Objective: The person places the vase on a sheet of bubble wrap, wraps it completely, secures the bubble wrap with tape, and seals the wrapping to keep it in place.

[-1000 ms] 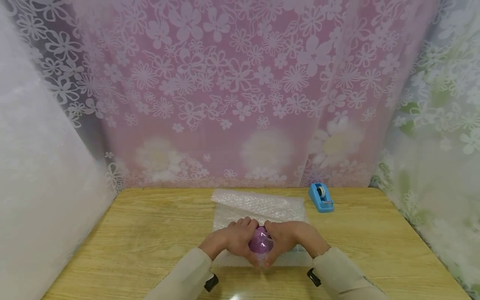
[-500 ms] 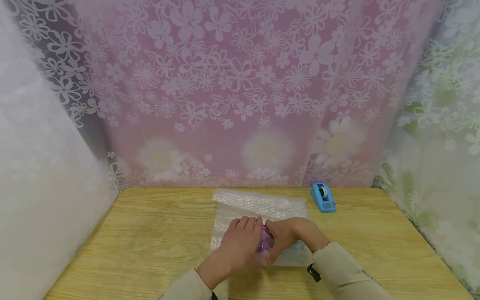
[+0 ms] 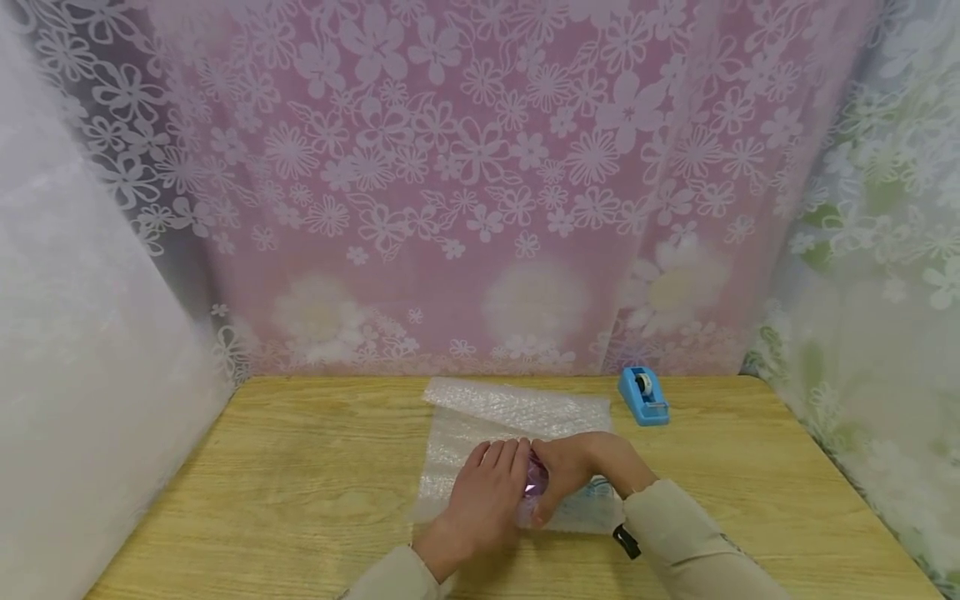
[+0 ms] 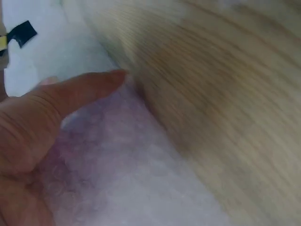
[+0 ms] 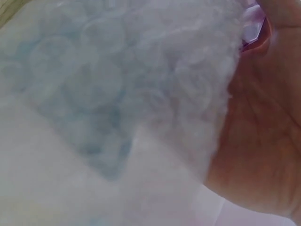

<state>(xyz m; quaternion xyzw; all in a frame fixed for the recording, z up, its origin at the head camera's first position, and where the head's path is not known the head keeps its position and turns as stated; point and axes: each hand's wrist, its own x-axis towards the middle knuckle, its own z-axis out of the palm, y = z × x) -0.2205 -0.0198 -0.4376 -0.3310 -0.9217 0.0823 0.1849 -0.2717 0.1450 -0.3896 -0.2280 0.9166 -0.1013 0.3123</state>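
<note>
A shiny purple object (image 3: 536,477) sits between the two hands on a sheet of bubble wrap (image 3: 525,408). The left hand (image 3: 486,493) lies across its left side, fingers straight and side by side, pressing on the wrap. In the left wrist view the thumb (image 4: 89,92) stretches over bubble wrap (image 4: 136,174) near its edge, with purple showing through. From the right, the right hand (image 3: 570,468) grips the object, thumb nearer the front edge. The right wrist view has wrap (image 5: 94,84) beside the palm (image 5: 263,132) and a glint of purple (image 5: 253,23). The object's left part is hidden.
A blue tape dispenser (image 3: 645,397) stands at the back right of the wooden table (image 3: 315,450), close to the wrap's right edge. Bluish marking (image 3: 596,490) shows by the right hand. Flowered curtains (image 3: 450,208) hang behind and at the sides.
From gripping the purple object's left side, the left hand has turned and moved right, its fingers now straight across it. Less purple shows. The right hand has stayed nearly in place.
</note>
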